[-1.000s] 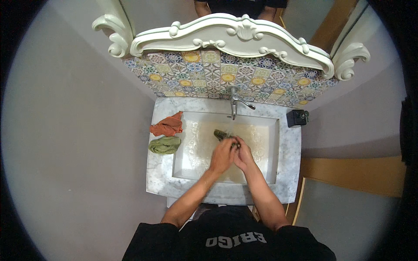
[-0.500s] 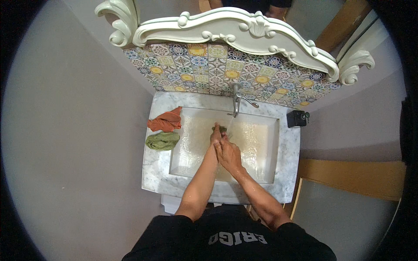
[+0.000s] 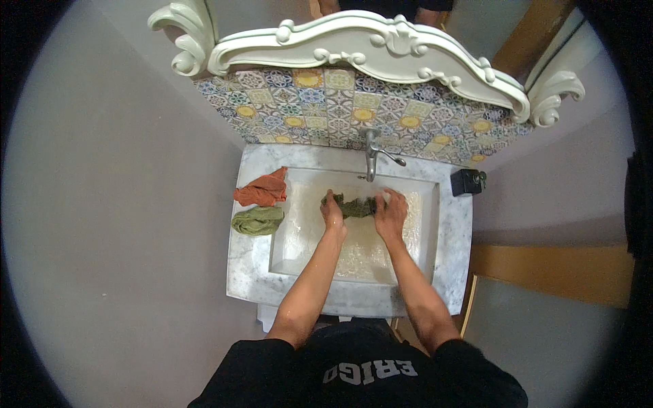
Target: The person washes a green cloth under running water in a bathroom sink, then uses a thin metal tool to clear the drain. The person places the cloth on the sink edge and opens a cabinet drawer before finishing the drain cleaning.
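A dark green wet cloth (image 3: pixel 358 207) is stretched between my two hands over the sink basin (image 3: pixel 286 254). My left hand (image 3: pixel 333 212) is closed on its left end. The right end is gripped by my right hand (image 3: pixel 390 212), just below the faucet (image 3: pixel 371 160). Something small and pale shows by the right fingers, too small to name. Cloudy water lies in the basin. On the counter left of the sink sit a folded orange cloth (image 3: pixel 264 188) and a bunched light green cloth (image 3: pixel 258 221).
A marble counter (image 3: pixel 250 272) surrounds the basin. At its right back corner stands a small black box-shaped container (image 3: pixel 466 181). Patterned tiles (image 3: pixel 326 102) and a white carved mirror frame (image 3: pixel 374 51) rise behind. A wooden-framed door (image 3: pixel 544 268) is at the right.
My hands were close together, the right one over the left wrist. They have moved apart, the right one going right and up, and the dark green cloth now spans between them.
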`<state>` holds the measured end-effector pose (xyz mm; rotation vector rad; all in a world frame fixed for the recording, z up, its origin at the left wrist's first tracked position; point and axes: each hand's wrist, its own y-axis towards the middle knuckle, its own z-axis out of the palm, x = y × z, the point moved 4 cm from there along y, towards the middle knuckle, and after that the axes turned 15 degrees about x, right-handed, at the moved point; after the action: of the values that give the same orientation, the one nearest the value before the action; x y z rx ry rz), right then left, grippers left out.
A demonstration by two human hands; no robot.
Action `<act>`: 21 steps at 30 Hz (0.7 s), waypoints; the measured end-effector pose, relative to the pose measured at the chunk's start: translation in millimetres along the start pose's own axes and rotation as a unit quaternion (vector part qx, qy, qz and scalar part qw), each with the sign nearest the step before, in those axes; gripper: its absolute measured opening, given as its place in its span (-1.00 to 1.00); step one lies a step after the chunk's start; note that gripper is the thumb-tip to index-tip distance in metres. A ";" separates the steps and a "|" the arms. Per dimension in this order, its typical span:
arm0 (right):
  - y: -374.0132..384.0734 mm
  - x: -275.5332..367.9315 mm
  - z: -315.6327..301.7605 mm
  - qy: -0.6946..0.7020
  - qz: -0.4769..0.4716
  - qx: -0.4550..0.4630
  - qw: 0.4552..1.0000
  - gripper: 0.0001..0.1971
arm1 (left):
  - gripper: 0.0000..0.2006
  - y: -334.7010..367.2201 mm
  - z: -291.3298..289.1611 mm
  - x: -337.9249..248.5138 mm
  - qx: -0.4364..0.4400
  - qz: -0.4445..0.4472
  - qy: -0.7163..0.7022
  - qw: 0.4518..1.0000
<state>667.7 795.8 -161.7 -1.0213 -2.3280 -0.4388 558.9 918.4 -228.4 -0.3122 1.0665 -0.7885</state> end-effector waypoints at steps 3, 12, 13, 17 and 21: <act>-12.3 -0.7 38.2 0.267 0.193 0.151 0.932 -0.58 | -0.58 -42.9 24.6 -3.4 0.103 0.003 0.103 0.989; -15.8 48.6 -1.7 0.097 0.002 0.210 0.973 -0.75 | -0.51 -31.2 36.4 60.6 0.178 -0.224 -0.199 0.937; -23.7 65.0 -12.7 0.107 0.013 0.214 0.971 -0.76 | -0.52 -6.6 27.3 60.0 0.190 -0.275 -0.145 0.931; -53.7 96.6 -12.0 0.166 -0.025 0.210 0.963 -0.80 | -0.59 37.7 0.0 59.1 0.255 -0.191 -0.022 0.948; -28.1 22.5 16.5 0.015 -0.019 0.131 0.991 -0.68 | -0.62 -12.3 42.6 63.8 0.229 -0.194 -0.119 0.947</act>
<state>628.2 798.3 -163.2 -0.8406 -2.3054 -0.1557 606.6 858.9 -243.2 -0.2121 0.5731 -1.2888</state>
